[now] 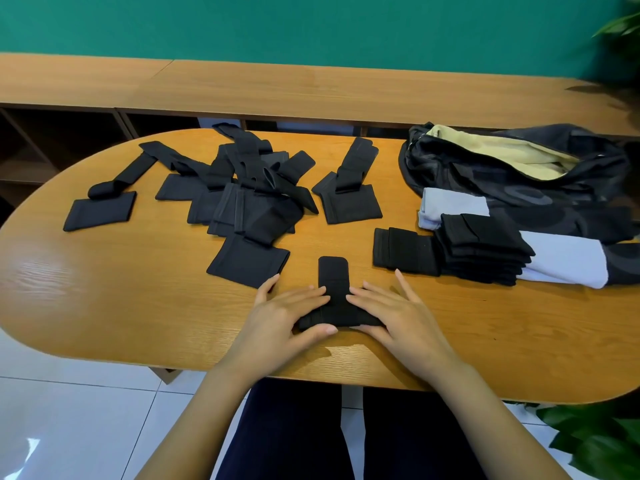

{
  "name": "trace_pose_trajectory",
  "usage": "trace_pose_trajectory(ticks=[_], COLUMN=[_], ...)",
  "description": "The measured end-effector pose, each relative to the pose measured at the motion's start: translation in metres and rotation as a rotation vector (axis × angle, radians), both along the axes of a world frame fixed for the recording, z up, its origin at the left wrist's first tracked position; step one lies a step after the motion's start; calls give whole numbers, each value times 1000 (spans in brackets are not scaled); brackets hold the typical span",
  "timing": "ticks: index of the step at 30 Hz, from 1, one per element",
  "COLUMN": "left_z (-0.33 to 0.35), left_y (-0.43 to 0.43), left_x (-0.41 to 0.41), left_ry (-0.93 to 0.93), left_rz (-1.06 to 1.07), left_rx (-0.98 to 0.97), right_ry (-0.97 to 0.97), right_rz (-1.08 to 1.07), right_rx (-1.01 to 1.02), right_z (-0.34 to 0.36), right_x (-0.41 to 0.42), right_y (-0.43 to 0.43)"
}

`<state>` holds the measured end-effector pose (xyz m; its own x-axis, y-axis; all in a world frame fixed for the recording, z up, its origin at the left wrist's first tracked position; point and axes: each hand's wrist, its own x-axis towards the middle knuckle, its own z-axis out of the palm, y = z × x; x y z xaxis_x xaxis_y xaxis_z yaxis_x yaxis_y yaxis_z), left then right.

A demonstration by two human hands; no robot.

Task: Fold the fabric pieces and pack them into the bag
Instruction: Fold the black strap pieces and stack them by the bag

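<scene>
Bag: the dark bag (pixel 519 174) lies on the wooden surface (pixel 138 289), its mouth open and showing a yellow lining
Fabric piece: 1 black fabric piece (pixel 333 271) lies flat well to the left of the bag and nearer the person, its narrow strap pointing away from the person
Left hand: the left hand (pixel 287 317) presses the piece's left side, fingers straight and together, thumb at the near edge
Right hand: the right hand (pixel 391 317) presses the piece's right side, fingers straight and slightly spread, thumb at the near edge
Folded stack: a folded stack (pixel 481 251) of black pieces sits just in front of the bag, on pale grey cloth (pixel 564 261)
Single folded piece: 1 folded piece (pixel 403 251) touches the stack on the side away from the bag
Unfolded pile: a loose pile (pixel 249 195) of black pieces with straps lies well left of the bag
Lone piece: 1 unfolded piece (pixel 349 199) lies between the pile and the bag
</scene>
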<state>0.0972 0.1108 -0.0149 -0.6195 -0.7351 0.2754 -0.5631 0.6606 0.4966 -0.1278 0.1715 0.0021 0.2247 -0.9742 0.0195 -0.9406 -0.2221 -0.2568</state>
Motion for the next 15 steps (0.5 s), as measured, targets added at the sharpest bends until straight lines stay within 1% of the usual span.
trace_pose_trajectory(ticks=[7, 11, 15], left_z=[4, 3, 4], left_y=[0, -3, -4], left_x=[2, 1, -2], left_ry=[82, 145, 245], left_rz=[5, 46, 89], left_rx=[12, 24, 30], right_ry=[-177, -247, -357], right_rz=[-61, -78, -94], right_rx=[-64, -90, -162], right_z=[7, 11, 3], right_x=[2, 0, -5], right_y=[-3, -4, -6])
